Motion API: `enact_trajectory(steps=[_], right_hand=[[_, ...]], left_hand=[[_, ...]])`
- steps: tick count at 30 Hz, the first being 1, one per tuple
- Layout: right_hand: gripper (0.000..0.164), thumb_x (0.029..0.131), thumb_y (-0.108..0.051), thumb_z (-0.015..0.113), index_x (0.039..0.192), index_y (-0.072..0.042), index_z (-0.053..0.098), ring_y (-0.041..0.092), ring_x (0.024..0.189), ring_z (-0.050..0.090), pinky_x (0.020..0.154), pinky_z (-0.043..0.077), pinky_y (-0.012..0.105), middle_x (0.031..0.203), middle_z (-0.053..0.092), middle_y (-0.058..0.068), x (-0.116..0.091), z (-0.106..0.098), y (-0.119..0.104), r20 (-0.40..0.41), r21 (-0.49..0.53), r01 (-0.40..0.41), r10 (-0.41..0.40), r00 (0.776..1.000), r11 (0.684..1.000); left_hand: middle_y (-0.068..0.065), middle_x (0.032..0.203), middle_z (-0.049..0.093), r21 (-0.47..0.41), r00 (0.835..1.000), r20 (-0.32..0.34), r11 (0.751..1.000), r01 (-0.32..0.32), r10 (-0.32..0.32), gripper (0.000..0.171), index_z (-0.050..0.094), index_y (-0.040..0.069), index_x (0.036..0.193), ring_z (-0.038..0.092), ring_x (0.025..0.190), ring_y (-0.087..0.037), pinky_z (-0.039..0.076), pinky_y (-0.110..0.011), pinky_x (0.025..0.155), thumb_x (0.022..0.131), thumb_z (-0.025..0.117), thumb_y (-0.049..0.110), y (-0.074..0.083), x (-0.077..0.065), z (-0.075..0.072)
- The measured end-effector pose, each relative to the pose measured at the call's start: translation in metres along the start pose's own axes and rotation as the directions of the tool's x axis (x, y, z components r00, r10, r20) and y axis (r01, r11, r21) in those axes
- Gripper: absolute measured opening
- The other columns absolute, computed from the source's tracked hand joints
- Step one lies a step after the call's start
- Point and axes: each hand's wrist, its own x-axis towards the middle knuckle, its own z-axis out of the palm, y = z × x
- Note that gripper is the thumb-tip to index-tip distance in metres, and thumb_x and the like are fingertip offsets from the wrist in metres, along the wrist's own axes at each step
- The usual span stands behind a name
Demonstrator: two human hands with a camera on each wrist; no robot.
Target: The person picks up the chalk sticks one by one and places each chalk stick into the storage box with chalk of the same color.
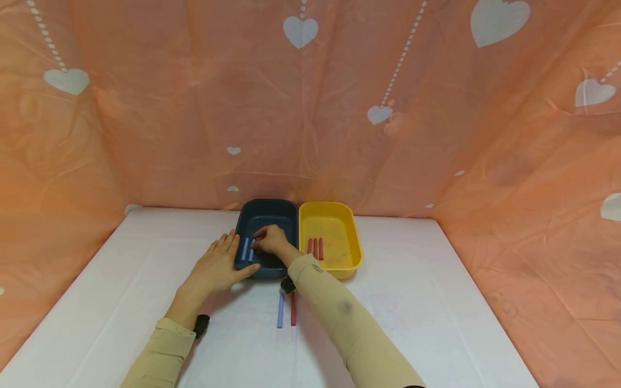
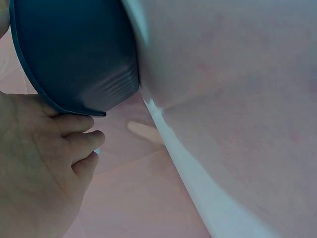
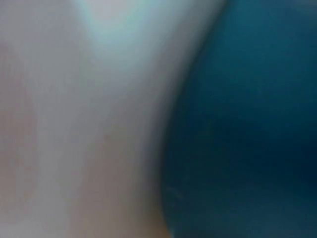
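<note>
My left hand (image 1: 219,265) rests against the left side of a dark blue tray (image 1: 268,205), its fingers extended along the rim and its thumb across the near corner. In the left wrist view the fingers (image 2: 79,144) touch the outside of the tray's rim. Inside this tray my right hand (image 1: 273,240) pinches the upper part of a slim blue stick (image 1: 251,255). Another blue stick (image 1: 245,249) lies parallel, just left of it. The right wrist view shows only the blurred tray wall (image 3: 242,124) and pale cloth; the hand is hidden there.
A yellow tray (image 1: 358,245) stands against the dark one on the right, with three red sticks (image 1: 315,248) inside. One loose blue stick (image 1: 280,311) and one red stick (image 1: 293,310) lie on the white tabletop (image 1: 412,323) in front. An orange cloth (image 1: 271,118) hangs behind.
</note>
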Motion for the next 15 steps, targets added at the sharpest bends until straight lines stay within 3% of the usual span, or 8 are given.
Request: enact_trajectory(steps=[6,15], right_hand=[[0.024,0.090,-0.006,0.080,0.113,0.000,0.077,0.017,0.080,0.076,0.071,0.059,0.020,0.096,0.076,0.009,-0.0016,-0.0025,-0.0009,0.001,-0.057,0.013,-0.013,1.000,0.998],[0.028,0.089,-0.004,0.080,0.115,0.002,0.073,0.021,0.079,0.077,0.071,0.061,0.024,0.093,0.071,0.007,-0.0012,-0.0012,0.0027,0.007,0.058,0.000,-0.001,1.000,0.998]], left_hand=[[-0.037,0.163,0.025,0.003,1.000,-0.002,1.000,-0.002,0.002,0.105,0.030,-0.018,0.154,0.024,0.151,-0.054,0.022,-0.063,0.123,0.096,0.061,0.065,0.0017,0.0000,-0.0020],[-0.038,0.162,0.026,0.012,1.000,0.002,1.000,-0.004,0.004,0.104,0.031,-0.019,0.153,0.026,0.150,-0.055,0.022,-0.063,0.123,0.096,0.061,0.064,0.0014,0.0010,-0.0026]])
